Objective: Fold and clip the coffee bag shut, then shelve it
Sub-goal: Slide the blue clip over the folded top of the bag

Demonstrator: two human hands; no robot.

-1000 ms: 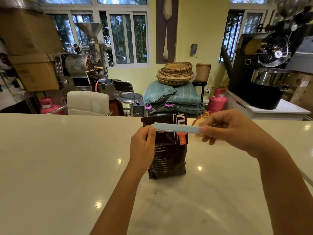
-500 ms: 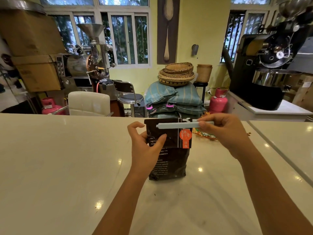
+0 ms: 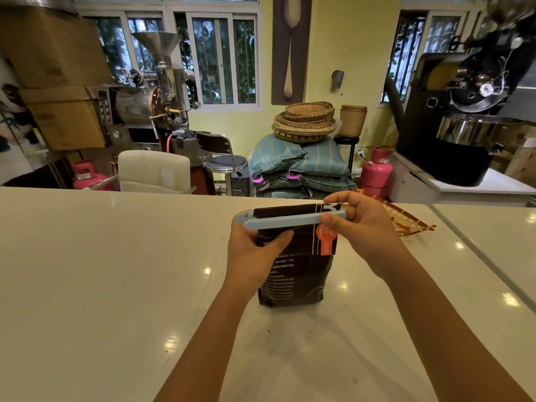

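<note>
A dark brown coffee bag (image 3: 298, 274) with an orange label stands upright on the white counter (image 3: 101, 271), its top folded over. A long light-blue clip (image 3: 284, 220) lies across the folded top, one arm in front and one behind the fold. My left hand (image 3: 255, 250) grips the bag's upper left side, thumb on the front, just under the clip's hinged end. My right hand (image 3: 362, 227) pinches the clip's right end between thumb and fingers.
A flat orange-brown patterned bag (image 3: 406, 220) lies on the counter behind my right hand. A seam (image 3: 478, 256) splits the counter on the right. Beyond the far edge stand a white chair (image 3: 153, 171), a stool, sacks, pink gas cylinders and two roasting machines.
The clip has slid leftward over the folded top until it spans the bag's full width. My left hand has closed onto the bag's upper left side. The right hand stays on the clip's end.
</note>
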